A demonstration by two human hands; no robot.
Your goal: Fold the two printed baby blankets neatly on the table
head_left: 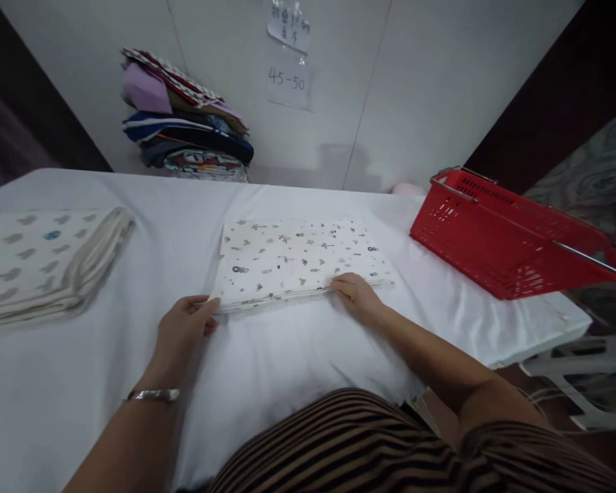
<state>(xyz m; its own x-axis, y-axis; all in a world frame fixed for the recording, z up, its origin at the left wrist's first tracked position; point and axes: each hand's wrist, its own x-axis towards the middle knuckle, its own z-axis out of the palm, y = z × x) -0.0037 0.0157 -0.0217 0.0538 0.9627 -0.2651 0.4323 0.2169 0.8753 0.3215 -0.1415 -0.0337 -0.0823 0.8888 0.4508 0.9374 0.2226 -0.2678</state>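
Note:
A folded white cloth (298, 257) with small animal and plant prints lies flat on the white-covered table in front of me. My left hand (189, 325) pinches its near left corner between thumb and fingers. Along the near edge, right of the middle, my right hand (356, 294) has its fingers closed on the cloth's layered hem. The fingertips under the fabric are partly hidden. To the left lies a thicker folded blanket (25, 267), white with grey-beige shapes and one blue one, apart from both hands.
A red plastic basket (493, 233) with metal handles stands at the table's right end. Against the wall rises a stack of folded fabrics (189, 123). Handwritten paper signs (289, 79) hang on the wall. Beyond the table's right edge is a white plastic stool (585, 376).

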